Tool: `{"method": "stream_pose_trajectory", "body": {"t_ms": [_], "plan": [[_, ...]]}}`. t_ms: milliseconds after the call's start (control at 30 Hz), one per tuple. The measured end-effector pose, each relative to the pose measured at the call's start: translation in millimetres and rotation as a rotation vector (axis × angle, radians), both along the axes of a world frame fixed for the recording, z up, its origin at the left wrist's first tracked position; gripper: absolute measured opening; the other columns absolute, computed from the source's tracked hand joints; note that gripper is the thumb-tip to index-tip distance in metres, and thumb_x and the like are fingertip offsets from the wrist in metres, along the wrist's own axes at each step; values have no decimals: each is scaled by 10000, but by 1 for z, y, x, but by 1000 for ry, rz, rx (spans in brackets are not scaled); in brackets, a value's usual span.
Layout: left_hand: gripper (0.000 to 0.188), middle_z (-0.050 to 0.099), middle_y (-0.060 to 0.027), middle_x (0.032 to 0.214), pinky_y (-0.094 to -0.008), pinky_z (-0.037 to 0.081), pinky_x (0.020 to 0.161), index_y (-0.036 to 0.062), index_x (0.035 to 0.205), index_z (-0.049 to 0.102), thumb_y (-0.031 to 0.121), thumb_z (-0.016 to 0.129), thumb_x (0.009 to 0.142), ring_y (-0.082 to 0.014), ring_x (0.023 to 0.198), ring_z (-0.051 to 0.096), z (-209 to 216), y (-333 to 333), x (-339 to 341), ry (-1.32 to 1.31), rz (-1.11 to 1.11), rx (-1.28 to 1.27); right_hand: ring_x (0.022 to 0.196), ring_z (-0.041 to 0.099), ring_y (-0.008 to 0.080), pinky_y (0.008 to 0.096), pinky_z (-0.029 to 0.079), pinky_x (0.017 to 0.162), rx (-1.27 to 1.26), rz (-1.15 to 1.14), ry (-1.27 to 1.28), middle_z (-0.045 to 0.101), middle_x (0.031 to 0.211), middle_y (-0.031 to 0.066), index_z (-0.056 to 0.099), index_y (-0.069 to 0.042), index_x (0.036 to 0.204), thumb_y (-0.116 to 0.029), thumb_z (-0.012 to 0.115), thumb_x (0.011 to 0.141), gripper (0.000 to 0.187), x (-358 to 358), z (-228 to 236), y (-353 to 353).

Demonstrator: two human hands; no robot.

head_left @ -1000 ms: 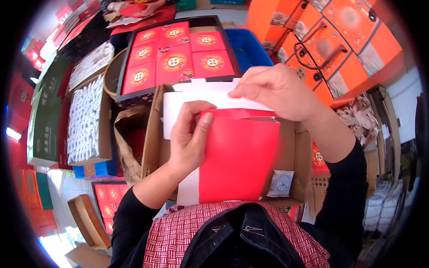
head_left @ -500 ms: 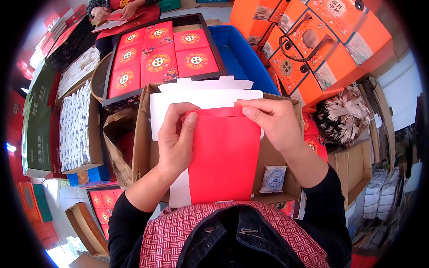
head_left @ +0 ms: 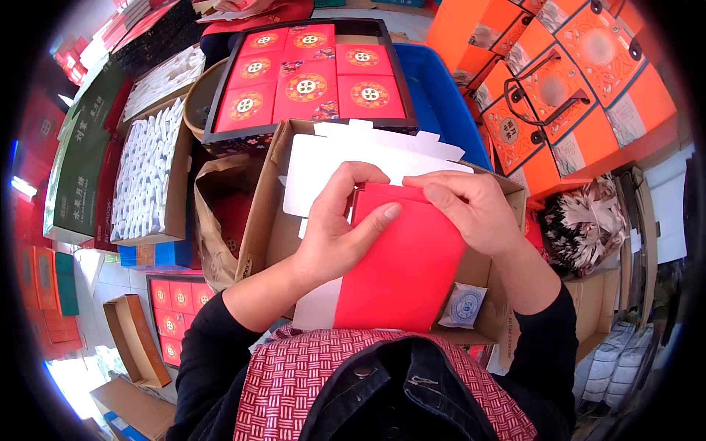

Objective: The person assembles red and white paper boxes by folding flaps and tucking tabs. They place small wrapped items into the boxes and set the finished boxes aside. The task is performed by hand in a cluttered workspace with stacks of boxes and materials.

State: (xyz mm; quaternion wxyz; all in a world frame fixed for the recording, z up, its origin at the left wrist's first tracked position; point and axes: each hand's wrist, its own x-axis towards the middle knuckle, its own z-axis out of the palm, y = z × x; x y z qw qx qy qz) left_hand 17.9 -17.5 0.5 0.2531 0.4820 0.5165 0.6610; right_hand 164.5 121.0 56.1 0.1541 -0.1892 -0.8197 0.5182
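Carton of plain red paperboard (head_left: 408,268), tilted slightly, between both hands just in front of the chest, lower end by the red-and-white patterned apron (head_left: 294,382). Left hand (head_left: 338,224) clasping its upper left edge, thumb flat on the red front, fingers curled behind. Right hand (head_left: 478,217) pinching the upper right corner, thumb on the front, index finger laid along the folded top edge. Fingertips of both hands near each other at the top, slightly apart.

Beneath the carton, a brown cardboard box (head_left: 288,234) with upright walls. Across its far part, behind the hands, a white die-cut card sheet (head_left: 323,173) with small tabs. In its near right corner, to the right of the carton, a white wrapped packet with a round blue print (head_left: 462,306).

Just beyond the box, a dark tray with a floral side (head_left: 235,145), holding square red boxes with round gold emblems (head_left: 306,87). Beside that tray, to the right, a blue plastic bin (head_left: 441,110); farther right, stacked orange gift boxes with dark handles (head_left: 551,95). On the left, a kraft paper bag (head_left: 220,242) beside the cardboard box, then a carton of tightly packed white packets (head_left: 149,176) and a long green box (head_left: 84,154).
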Motion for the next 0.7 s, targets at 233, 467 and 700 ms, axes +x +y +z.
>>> {"method": "stream_pose_trajectory", "body": {"t_ms": [233,467,700], "plan": [[323,535,-108,1051,-306,446,861,15,1118,482,149,649,875,-203,976,539,-3,2,-6,113,-43,-5,959,654,243,304,493,836,140,114,-4,671,1033,187,631,46,1107,-205,511,959,316,-3,1,-4],[656,354,-169,1416,-379,349,1029,-15,1394,316,255,627,883,-258,1272,389,-2,2,-3,158,-114,22,1028,622,259,332,474,888,158,161,101,629,1134,190,601,38,1148,-221,429,989,350,0,-4,-2],[358,455,-144,1293,-342,354,1001,0,1221,469,159,573,918,-233,1196,447,-7,0,-2,195,-57,-8,1245,430,260,390,237,1097,-107,26,299,465,1348,191,498,36,1235,-576,39,967,811,3,-37,-4]]}}
